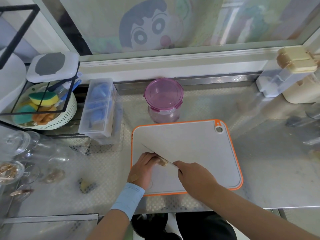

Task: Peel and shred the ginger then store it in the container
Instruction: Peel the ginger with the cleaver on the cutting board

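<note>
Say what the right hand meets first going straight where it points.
Likely the ginger, gripped by the left hand, right ahead of the right hand along the knife; depth unclear.

Ginger (162, 161) on cutting board (187, 146), container (164, 99) just behind the board.

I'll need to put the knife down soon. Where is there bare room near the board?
Free: the far and right parts of the cutting board; the steel counter right of it, before the glassware. Crowded: left of the board, with glass jars and a clear box.
</note>
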Demonstrator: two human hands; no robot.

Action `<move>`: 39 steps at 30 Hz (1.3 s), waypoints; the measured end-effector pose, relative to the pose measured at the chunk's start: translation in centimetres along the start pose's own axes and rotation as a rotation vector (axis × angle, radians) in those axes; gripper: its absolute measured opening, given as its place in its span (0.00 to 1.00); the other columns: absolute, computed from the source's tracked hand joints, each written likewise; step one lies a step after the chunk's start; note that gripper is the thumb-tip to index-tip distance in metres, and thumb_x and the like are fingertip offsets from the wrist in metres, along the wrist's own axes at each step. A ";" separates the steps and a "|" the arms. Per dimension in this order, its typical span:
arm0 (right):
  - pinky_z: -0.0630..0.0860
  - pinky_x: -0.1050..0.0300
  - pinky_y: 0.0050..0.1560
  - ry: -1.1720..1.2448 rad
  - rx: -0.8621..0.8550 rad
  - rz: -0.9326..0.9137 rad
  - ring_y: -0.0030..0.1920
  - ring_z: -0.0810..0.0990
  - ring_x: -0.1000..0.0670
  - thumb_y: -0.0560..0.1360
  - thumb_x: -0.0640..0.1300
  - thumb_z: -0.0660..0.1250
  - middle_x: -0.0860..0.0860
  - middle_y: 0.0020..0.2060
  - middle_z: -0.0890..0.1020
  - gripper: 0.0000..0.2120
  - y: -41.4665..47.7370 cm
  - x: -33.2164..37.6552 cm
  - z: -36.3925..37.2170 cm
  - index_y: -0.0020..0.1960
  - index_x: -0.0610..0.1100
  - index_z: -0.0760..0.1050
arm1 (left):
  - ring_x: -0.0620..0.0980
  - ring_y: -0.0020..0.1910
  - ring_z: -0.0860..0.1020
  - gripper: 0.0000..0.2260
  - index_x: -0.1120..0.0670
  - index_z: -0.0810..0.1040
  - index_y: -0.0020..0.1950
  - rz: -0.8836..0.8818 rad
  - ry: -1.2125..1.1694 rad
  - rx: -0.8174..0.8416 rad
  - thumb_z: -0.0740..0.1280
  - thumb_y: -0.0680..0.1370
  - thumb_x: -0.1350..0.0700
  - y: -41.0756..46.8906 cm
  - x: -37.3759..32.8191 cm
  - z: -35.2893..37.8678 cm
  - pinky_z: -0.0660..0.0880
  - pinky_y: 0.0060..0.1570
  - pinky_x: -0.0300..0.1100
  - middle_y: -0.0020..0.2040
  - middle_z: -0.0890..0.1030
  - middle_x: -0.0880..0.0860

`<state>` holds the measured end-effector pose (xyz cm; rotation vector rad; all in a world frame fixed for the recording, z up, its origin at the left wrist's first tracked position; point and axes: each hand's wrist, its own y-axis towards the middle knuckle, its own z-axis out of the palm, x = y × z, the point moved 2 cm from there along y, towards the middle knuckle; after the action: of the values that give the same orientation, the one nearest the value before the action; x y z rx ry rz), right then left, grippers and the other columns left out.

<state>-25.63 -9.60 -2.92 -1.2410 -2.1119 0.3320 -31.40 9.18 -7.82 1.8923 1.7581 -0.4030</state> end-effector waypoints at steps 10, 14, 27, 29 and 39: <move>0.64 0.56 0.27 -0.011 -0.031 -0.019 0.29 0.72 0.50 0.82 0.43 0.52 0.50 0.31 0.74 0.10 0.6 0.2 -0.7 0.57 0.52 0.70 | 0.47 0.56 0.74 0.22 0.51 0.76 0.54 -0.049 -0.008 -0.030 0.75 0.66 0.70 0.1 0.3 0.6 0.74 0.51 0.34 0.55 0.76 0.47; 0.64 0.56 0.28 0.007 0.011 -0.022 0.28 0.71 0.50 0.82 0.44 0.52 0.51 0.31 0.74 0.08 1.0 0.0 -1.3 0.47 0.52 0.66 | 0.48 0.55 0.74 0.22 0.52 0.77 0.52 -0.027 0.016 -0.021 0.76 0.64 0.71 0.3 0.8 0.7 0.75 0.48 0.36 0.54 0.75 0.48; 0.63 0.57 0.26 -0.081 0.006 -0.042 0.27 0.70 0.50 0.83 0.43 0.52 0.51 0.30 0.73 0.08 0.8 0.5 -1.1 0.52 0.49 0.69 | 0.49 0.56 0.75 0.26 0.51 0.76 0.55 -0.039 -0.027 -0.052 0.72 0.64 0.74 -0.5 0.7 1.1 0.78 0.48 0.42 0.55 0.77 0.49; 0.64 0.57 0.26 -0.084 0.010 -0.042 0.27 0.70 0.51 0.83 0.43 0.52 0.51 0.31 0.74 0.08 0.9 0.6 -1.2 0.52 0.50 0.70 | 0.49 0.56 0.75 0.24 0.52 0.77 0.54 -0.056 -0.022 -0.065 0.72 0.65 0.74 -0.6 0.8 1.2 0.78 0.48 0.43 0.55 0.77 0.50; 0.63 0.57 0.27 -0.095 0.057 -0.019 0.29 0.71 0.50 0.81 0.40 0.53 0.50 0.32 0.73 0.08 2.1 1.0 -1.5 0.46 0.50 0.66 | 0.49 0.57 0.74 0.19 0.54 0.78 0.55 -0.076 -0.002 -0.082 0.74 0.68 0.70 -0.6 0.8 1.6 0.78 0.48 0.39 0.56 0.77 0.50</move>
<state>-23.56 -7.83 -2.41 -1.1929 -2.1771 0.4480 -31.72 9.01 -9.68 1.7721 1.8208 -0.3547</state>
